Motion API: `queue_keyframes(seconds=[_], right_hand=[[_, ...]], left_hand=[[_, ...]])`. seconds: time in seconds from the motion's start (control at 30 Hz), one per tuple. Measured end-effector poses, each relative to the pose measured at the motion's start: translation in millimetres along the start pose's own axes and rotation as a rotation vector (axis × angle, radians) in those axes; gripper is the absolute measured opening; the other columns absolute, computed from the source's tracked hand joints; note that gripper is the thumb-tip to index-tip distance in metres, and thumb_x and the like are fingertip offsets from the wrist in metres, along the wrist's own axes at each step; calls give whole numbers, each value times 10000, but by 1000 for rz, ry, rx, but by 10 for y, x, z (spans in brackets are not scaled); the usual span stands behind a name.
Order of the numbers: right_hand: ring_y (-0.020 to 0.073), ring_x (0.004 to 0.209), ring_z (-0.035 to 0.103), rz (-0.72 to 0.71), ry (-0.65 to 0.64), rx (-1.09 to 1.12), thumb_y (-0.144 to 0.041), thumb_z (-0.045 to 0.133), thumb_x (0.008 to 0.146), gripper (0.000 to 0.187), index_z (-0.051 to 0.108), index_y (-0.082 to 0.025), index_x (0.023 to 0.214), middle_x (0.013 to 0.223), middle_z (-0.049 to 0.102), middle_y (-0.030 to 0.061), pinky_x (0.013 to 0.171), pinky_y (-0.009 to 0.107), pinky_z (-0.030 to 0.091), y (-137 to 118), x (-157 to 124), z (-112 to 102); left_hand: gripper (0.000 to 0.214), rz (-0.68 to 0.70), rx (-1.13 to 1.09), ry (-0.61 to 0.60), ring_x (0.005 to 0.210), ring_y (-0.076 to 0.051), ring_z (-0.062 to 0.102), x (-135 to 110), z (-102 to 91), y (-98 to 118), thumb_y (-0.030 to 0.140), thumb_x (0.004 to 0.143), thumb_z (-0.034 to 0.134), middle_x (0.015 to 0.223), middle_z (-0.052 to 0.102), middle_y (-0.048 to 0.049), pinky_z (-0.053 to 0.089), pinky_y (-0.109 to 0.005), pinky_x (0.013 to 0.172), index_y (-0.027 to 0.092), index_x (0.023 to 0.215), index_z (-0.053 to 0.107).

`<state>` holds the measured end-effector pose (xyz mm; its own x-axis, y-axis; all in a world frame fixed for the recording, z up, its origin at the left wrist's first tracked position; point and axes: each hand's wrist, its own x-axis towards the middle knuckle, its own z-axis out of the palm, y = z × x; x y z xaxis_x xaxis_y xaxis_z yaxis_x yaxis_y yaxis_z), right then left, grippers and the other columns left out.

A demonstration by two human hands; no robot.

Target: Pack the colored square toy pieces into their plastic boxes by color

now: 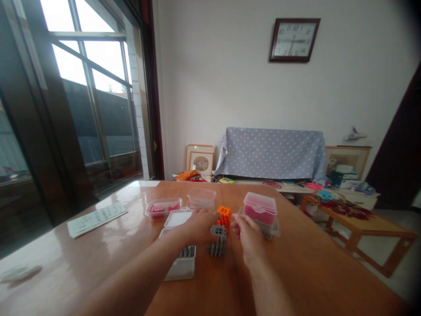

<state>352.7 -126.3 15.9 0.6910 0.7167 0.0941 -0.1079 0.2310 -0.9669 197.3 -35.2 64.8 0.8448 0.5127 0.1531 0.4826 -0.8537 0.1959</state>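
A stack of interlocking plastic building blocks stands on the wooden table, orange blocks (224,213) behind and grey blocks (217,248) in front. My left hand (201,226) curls round the left side of this stack, its fingertips partly hidden behind the blocks and its thumb by the grey ones. Just right of the orange blocks is my right hand (245,230), thumb and fingers pinched together; whatever they hold is too small to make out. Under my left forearm an open white plastic box (179,268) contains more grey blocks, partly covered by the arm.
A clear tub (163,207) with pink-red pieces and another clear container (201,197) stand behind my left hand. A lidded box of pink-red pieces (259,208) is beyond my right hand. A booklet (98,219) lies on the table (312,267) at left.
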Motion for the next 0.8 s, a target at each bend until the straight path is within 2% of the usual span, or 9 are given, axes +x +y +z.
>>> queue_keyframes(seconds=[0.1,0.2,0.33,0.5,0.63,0.8], right_hand=[[159,638,584,-5,-1,11,-471,728,748,282,729,-193,796,651,677,-3,590,263,405,6,7,-4],[166,645,592,2,4,11,-479,733,739,291,730,-194,798,652,682,0,593,266,409,7,6,-8],[161,638,586,21,5,11,-462,726,736,284,727,-186,803,651,684,6,583,261,405,2,-6,-7],[146,632,585,28,-12,14,-462,736,722,296,731,-182,819,650,682,-1,572,244,398,2,-28,4],[146,602,586,38,-3,5,-501,769,679,341,722,-185,799,661,698,6,561,251,399,9,-35,9],[157,595,587,47,7,-29,-536,774,654,371,712,-193,782,669,705,16,562,267,399,40,-7,-4]], left_hand=[[509,-4,-9,51,1121,-341,620,-21,-38,8,310,695,735,1158,712,-78,427,-461,1013,252,1190,630],[450,-23,-52,110,1108,-316,616,-111,-155,-16,281,712,706,1157,698,-74,444,-432,992,236,1154,635],[381,-47,-141,138,1069,-261,623,-361,-384,-118,223,725,671,1149,685,-61,478,-353,920,222,1105,641],[289,-146,-141,145,953,-225,632,-725,-588,-265,252,759,655,1043,682,-36,484,-332,849,222,1046,646],[314,-233,-126,101,951,-232,637,-896,-557,-334,235,738,648,1036,682,-45,485,-316,811,218,1052,657],[310,-259,-57,35,942,-239,653,-938,-440,-314,236,720,649,1045,697,-56,486,-314,806,226,1027,687]])
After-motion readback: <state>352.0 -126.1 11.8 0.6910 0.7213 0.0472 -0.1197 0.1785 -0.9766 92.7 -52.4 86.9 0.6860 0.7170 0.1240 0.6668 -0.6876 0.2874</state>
